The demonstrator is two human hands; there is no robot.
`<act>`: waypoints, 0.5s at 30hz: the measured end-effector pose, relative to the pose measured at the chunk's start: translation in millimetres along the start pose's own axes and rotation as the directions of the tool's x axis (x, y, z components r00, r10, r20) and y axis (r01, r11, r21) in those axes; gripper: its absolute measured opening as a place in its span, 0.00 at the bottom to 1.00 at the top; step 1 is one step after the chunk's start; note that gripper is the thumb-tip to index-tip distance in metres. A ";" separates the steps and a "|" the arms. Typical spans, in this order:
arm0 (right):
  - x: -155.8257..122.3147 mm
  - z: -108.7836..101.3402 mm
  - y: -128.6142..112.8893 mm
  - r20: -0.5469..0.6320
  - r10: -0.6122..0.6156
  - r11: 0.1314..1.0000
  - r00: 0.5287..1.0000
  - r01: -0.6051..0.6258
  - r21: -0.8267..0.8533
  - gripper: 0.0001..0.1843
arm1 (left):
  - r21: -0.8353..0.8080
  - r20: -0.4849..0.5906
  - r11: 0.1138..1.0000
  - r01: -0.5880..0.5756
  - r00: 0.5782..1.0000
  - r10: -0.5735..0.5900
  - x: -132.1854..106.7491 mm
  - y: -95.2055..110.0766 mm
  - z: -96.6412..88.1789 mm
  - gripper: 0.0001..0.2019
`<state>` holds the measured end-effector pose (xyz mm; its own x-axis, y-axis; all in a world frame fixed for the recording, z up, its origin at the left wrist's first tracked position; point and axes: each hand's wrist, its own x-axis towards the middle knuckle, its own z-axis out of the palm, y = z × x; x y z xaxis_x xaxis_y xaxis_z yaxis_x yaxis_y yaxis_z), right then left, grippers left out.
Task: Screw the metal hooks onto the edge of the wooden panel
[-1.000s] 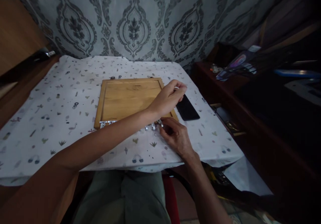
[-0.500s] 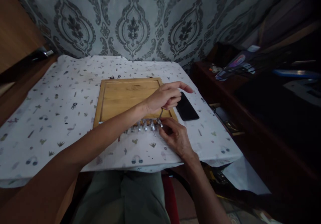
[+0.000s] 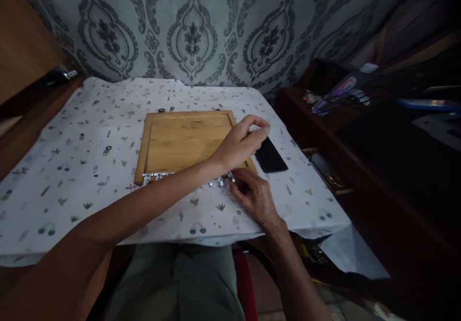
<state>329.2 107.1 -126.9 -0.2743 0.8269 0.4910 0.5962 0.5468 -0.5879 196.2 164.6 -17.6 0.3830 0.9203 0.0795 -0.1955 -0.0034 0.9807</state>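
My left hand (image 3: 243, 141) reaches across from the left, above the right front part of a framed wooden panel (image 3: 183, 141). Its fingers are bent and pinched together; the thin-shafted screwdriver seen earlier is hidden behind it. Below it, my right hand (image 3: 254, 194) is closed at the panel's front right corner, thumb and fingertips against a small silver metal bracket (image 3: 231, 176). Several such brackets hang in a row from a metal strip (image 3: 156, 174) along the panel's front edge. My left forearm covers the middle of that row.
A black phone (image 3: 272, 155) lies just right of the panel on the patterned white tablecloth (image 3: 90, 167). Further right stands a dark red cabinet (image 3: 324, 138) with a purple bottle (image 3: 340, 88). A patterned wall (image 3: 192, 28) rises behind the table.
My left hand has rolled over, its extended index finger now curled in towards the thumb. The screwdriver shaft has gone out of sight. My right hand stays at the bracket.
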 end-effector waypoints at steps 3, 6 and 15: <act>0.2 -0.2 -0.7 -0.001 -0.005 1.000 1.000 0.005 -0.004 0.05 | 0.007 0.095 1.000 -0.016 0.995 0.015 2.5 -2.3 1.8 0.04; 0.4 -0.4 0.2 -0.007 -0.016 1.000 1.000 0.016 0.000 0.05 | 0.008 0.254 1.000 0.003 0.967 -0.005 8.4 0.1 -2.2 0.03; 0.6 2.2 3.2 -0.028 -0.027 1.000 0.999 0.027 0.003 0.04 | 0.040 0.186 0.998 0.058 0.980 -0.064 11.0 3.8 -2.7 0.03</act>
<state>329.2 109.7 -129.8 -0.2687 0.8079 0.5244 0.5864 0.5692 -0.5764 197.2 175.8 -13.4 0.5563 0.8296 0.0482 -0.1368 0.0343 0.9900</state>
